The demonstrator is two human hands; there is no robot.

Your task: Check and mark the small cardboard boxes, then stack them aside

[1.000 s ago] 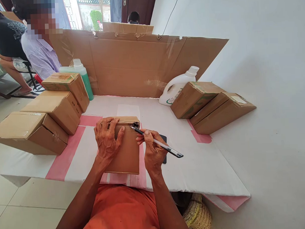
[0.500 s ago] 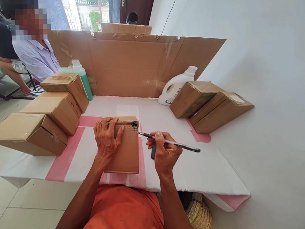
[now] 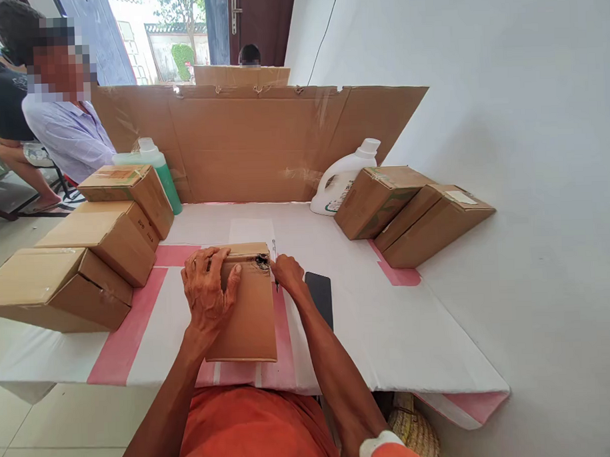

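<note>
White-covered desk (image 3: pixel 399 332) with pink stripes, against a white wall; an opened-out cardboard sheet (image 3: pixel 262 143) stands as a backdrop at the far edge. Small cardboard box (image 3: pixel 248 310) lies flat in the middle of the desk, just in front of the person. Left hand (image 3: pixel 207 295) rests flat on the box's far left part, fingers spread, pressing it down, not gripping. Right hand (image 3: pixel 286 272) is at the box's far right corner, fingers closed round a pen (image 3: pixel 274 253) held nearly upright beside the dark torn spot there. Step looks like working the pen at that corner seam; next move likely needs the box kept steady while the tip works along the tape line. Box is shut, contents not visible. Black phone (image 3: pixel 320 298) lies just right of the box. Three closed boxes (image 3: pixel 100 239) stacked stepwise on the left, two more (image 3: pixel 414 211) on the right, all shut. Green bottle (image 3: pixel 157 170) back left, white jug (image 3: pixel 341 180) back right. Another seated person (image 3: pixel 66 137) beyond the desk, left.
</note>
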